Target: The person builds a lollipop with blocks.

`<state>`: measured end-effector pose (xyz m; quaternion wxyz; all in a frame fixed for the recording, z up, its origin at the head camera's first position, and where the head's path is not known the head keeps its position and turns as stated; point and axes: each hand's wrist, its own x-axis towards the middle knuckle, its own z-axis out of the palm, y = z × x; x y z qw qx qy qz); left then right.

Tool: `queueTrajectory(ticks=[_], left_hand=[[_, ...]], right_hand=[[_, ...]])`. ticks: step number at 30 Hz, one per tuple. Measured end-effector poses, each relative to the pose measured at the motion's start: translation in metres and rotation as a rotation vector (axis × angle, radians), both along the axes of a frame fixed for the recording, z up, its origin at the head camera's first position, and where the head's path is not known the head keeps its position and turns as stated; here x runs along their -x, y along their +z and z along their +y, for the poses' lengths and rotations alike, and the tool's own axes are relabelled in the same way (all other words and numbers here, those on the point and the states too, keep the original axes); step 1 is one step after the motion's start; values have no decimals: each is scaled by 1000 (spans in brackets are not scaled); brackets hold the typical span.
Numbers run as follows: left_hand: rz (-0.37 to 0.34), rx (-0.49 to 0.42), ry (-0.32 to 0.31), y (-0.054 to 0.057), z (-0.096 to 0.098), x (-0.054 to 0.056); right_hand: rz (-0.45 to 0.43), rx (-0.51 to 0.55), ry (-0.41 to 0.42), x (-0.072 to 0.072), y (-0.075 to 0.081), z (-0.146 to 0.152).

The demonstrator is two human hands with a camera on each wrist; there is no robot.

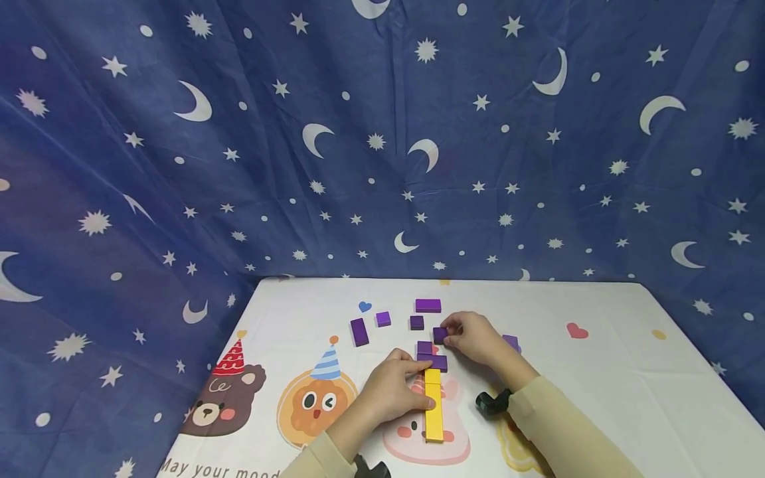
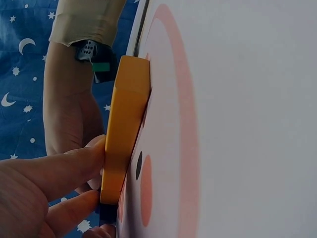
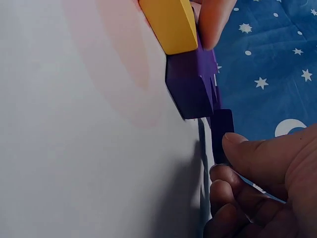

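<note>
A purple cube [image 1: 439,335] is pinched between the thumb and fingers of my right hand [image 1: 475,337]. Just left of it and nearer me, a small purple block [image 1: 424,348] touches a longer purple block [image 1: 439,363] lying crosswise. A column of yellow blocks [image 1: 433,415] runs from there toward me. My left hand [image 1: 391,388] comes in from the left, its thumb touching the yellow column and its index finger resting on the crosswise purple block. In the right wrist view the held dark block [image 3: 221,130] hangs beyond the end of the purple blocks.
Loose purple blocks lie farther back: a long one [image 1: 428,305], a cube [image 1: 416,322], a brighter cube [image 1: 383,319] and an upright long one [image 1: 359,332]. Another purple block [image 1: 511,342] shows behind my right wrist. A starry blue curtain [image 1: 382,166] borders the printed white tablecloth [image 1: 597,385].
</note>
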<state>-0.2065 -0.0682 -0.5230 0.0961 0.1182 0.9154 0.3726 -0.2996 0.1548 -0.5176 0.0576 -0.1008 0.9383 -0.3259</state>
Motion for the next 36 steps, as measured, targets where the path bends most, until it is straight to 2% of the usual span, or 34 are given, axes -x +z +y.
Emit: queueTrajectory(ticks=[9,19,29,36], left_hand=[[3,-3,-4,0,0,0],[25,-4,-11,1,0,0],[16,1,-8,3,0,-1],[12,5,-7,5,0,-2]], right_hand=[[-10,7,-2,-6,0,0],[-16,40,24,-8,-4,1],[-49,54,28,-9,-3,2],[-21,48,32,-8,-5,3]])
